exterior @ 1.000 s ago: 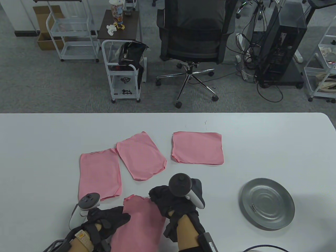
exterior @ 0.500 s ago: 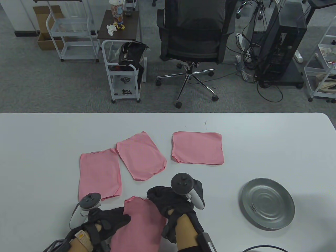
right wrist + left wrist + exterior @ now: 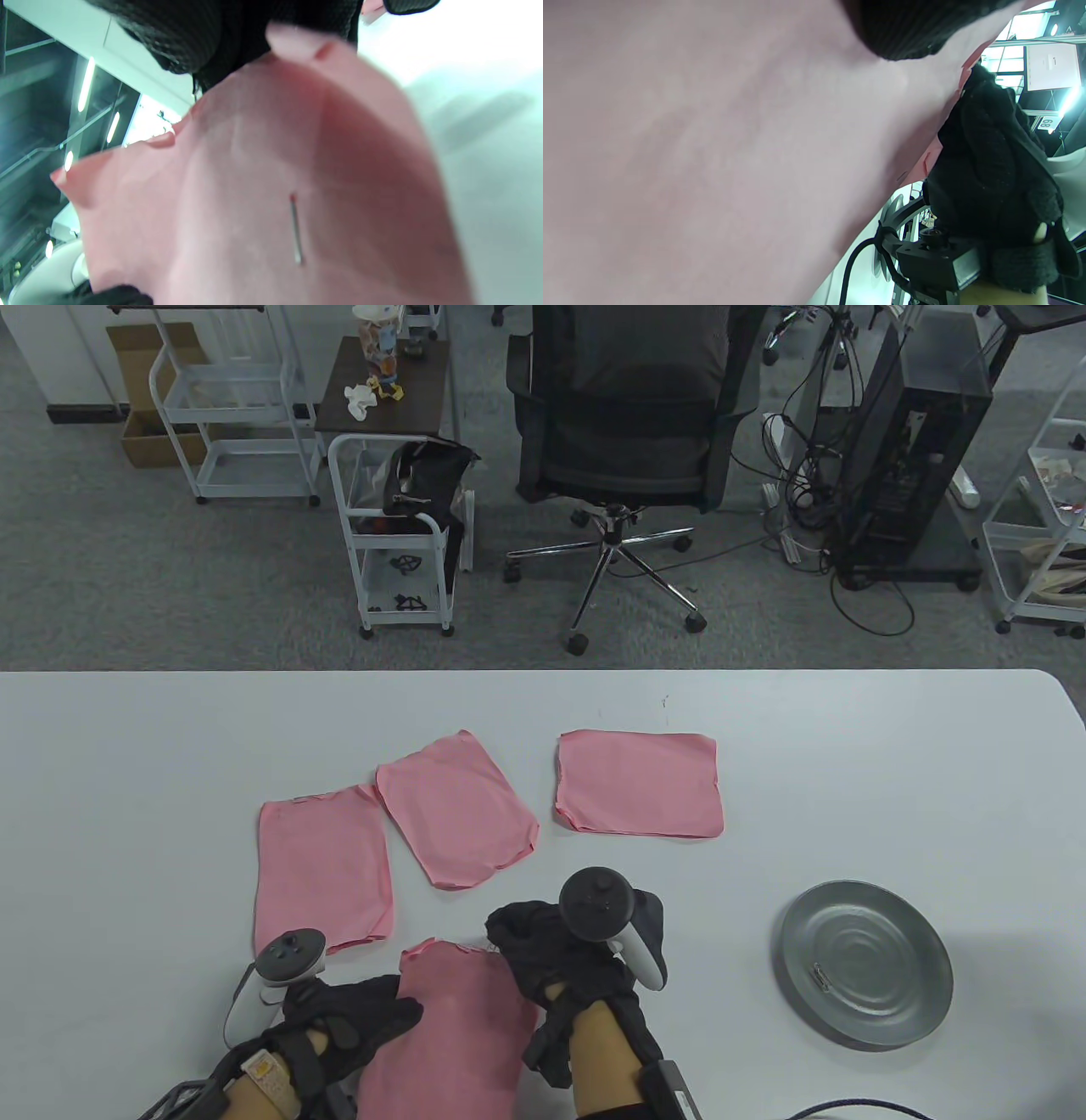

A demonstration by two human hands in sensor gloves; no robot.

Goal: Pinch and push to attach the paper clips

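Observation:
A pink paper stack (image 3: 454,1027) is held up off the table near the front edge. My left hand (image 3: 356,1014) holds its left side, fingers on top of the sheet. My right hand (image 3: 543,954) pinches its far right corner. In the right wrist view the pink paper (image 3: 263,203) fills the frame and a thin metal paper clip (image 3: 295,228) sits on it; my fingertips (image 3: 237,34) grip the edge above it. In the left wrist view the paper (image 3: 712,148) covers most of the frame, with my right hand (image 3: 992,178) beyond its edge.
Three other pink paper stacks lie on the white table: left (image 3: 322,874), middle (image 3: 456,808), right (image 3: 638,783). A grey metal dish (image 3: 865,963) at the right holds a paper clip (image 3: 821,978). An office chair (image 3: 628,432) and carts stand beyond the table.
My right hand has shifted slightly right and toward me along the paper's far corner. The left hand and the paper have barely moved.

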